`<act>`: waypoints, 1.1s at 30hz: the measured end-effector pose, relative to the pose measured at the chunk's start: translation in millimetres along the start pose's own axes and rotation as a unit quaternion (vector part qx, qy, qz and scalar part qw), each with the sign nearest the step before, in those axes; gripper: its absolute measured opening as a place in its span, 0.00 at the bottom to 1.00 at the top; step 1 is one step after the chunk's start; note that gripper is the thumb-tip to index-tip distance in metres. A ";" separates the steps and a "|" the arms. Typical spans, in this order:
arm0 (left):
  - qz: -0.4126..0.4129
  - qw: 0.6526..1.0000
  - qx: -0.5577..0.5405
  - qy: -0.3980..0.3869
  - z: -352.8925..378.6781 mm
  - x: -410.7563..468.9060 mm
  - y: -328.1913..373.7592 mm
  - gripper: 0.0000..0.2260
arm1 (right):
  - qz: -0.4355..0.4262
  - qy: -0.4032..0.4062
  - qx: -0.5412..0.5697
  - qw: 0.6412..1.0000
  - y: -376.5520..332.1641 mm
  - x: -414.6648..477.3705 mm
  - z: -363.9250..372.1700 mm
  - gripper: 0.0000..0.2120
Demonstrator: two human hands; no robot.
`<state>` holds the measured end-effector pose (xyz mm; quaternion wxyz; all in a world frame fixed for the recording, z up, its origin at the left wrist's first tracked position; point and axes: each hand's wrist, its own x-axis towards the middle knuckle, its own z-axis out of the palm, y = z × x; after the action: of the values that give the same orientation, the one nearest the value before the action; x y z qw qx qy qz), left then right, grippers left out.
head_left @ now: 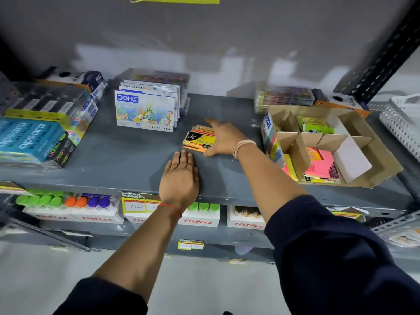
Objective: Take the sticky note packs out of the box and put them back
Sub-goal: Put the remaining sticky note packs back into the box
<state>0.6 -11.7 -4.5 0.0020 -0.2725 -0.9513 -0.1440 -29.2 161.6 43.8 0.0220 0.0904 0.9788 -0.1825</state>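
A small stack of orange and yellow sticky note packs (198, 138) lies on the grey shelf (127, 160), left of the cardboard box (368, 153). My right hand (223, 138) rests on the stack's right side, thumb at its near edge, fingers spread over the top. My left hand (180, 176) lies flat on the shelf just in front of the stack, holding nothing. The box has cardboard dividers; green packs (314, 126) sit in a far compartment and pink and yellow packs (321, 163) in a near one.
DOMS oil pastel boxes (145, 112) stand upright behind and left of the stack. Apsara packs (29, 139) fill the shelf's left end. Crayon cases (284, 96) lie behind the box. A white mesh basket (402, 119) sits far right. Bottles in fitfizz cartons (75, 205) fill the shelf below.
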 end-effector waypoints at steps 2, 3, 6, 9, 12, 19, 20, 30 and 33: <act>0.003 1.000 -0.005 -0.002 -2.1 -1.0 2.3 0.22 | 0.022 0.043 0.027 0.998 -1.3 -15.4 0.1 0.44; 0.002 1.000 -0.002 -0.004 -3.0 -0.9 2.9 0.22 | 0.033 0.063 0.056 0.996 -1.6 -22.8 -2.2 0.42; -0.007 1.000 -0.002 -0.015 -6.9 -2.7 4.7 0.22 | 0.059 0.122 0.150 0.979 0.2 -49.5 -16.4 0.34; 0.010 0.999 -0.024 -0.024 -7.6 -4.7 17.0 0.22 | 0.083 0.198 0.225 0.950 4.7 -79.2 -39.4 0.31; 0.051 0.996 -0.037 -0.065 -1.1 -5.6 43.3 0.23 | 0.127 0.272 0.276 0.913 19.8 -113.3 -64.3 0.30; 0.041 0.998 -0.014 -0.043 8.4 -9.4 54.6 0.23 | 0.336 0.374 0.189 0.843 81.0 -189.4 -77.0 0.29; 0.044 0.998 -0.011 -0.048 8.1 -9.2 54.9 0.23 | 0.362 0.354 0.181 0.843 86.3 -192.1 -73.7 0.29; 0.048 0.997 0.006 -0.061 9.9 -7.8 52.3 0.23 | 0.381 0.267 0.141 0.874 86.4 -180.7 -51.0 0.20; 0.048 0.997 0.008 -0.060 10.9 -7.4 52.6 0.23 | 0.383 0.241 0.134 0.882 92.3 -185.2 -52.9 0.13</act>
<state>35.0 30.1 -1.2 -0.0455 -0.3259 -0.9367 -0.1196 169.4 234.1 74.6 -0.1584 0.5010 0.8096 -0.2618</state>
